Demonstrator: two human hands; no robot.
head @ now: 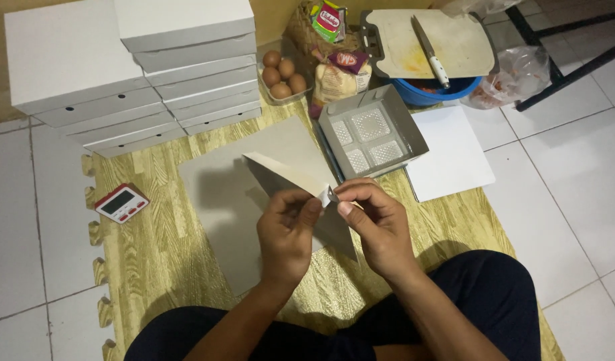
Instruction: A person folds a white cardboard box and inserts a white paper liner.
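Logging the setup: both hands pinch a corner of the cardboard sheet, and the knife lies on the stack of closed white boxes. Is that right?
Not quite. The head view shows the knife on the cutting board, not the stacked white boxes. Left hand and right hand do pinch the cardboard sheet corner.

Two stacks of closed white boxes (130, 73) stand at the far left of the wood-patterned foam mat (153, 261). A red-and-white timer (121, 202) lies near the mat's left edge. Brown eggs (284, 75) sit in a clear tray, beside snack packets (337, 77). A knife (429, 50) rests on a cutting board (454, 40) over a blue bowl (441, 91).
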